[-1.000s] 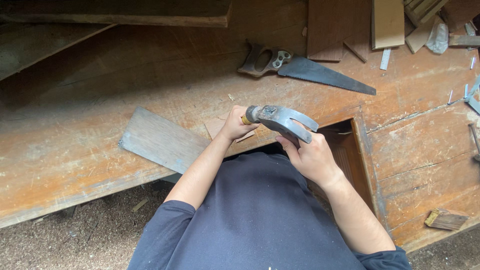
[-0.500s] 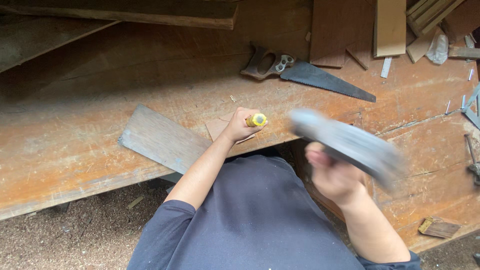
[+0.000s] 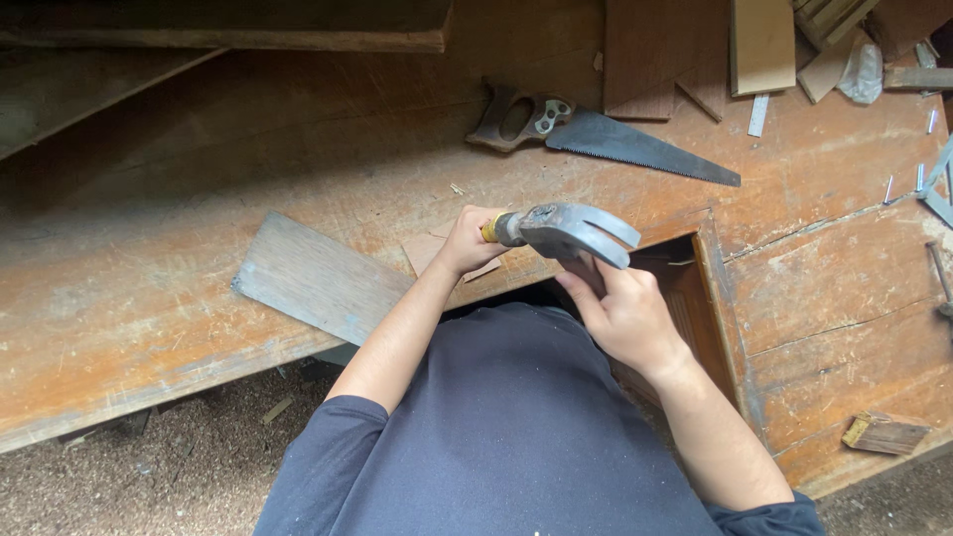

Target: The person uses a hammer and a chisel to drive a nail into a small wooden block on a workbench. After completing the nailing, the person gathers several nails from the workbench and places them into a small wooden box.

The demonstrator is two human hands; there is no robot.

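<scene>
My right hand grips the handle of a grey claw hammer, whose head rests against the yellow end of a tool. That tool is held in my left hand, fist closed around it, and most of it is hidden by the fingers. Both hands are over the front edge of a worn wooden workbench. A small thin wood piece lies under my left hand, next to a grey weathered board that juts over the bench edge.
A handsaw with a wooden handle lies behind the hands. Wood offcuts and loose nails sit at the back right. An open wooden drawer is right of my body. A small wood block lies near the right front edge. Sawdust covers the floor.
The hammer swung away to the right, showing the yellow tool end, and has come back down onto it. My left hand stayed in place.
</scene>
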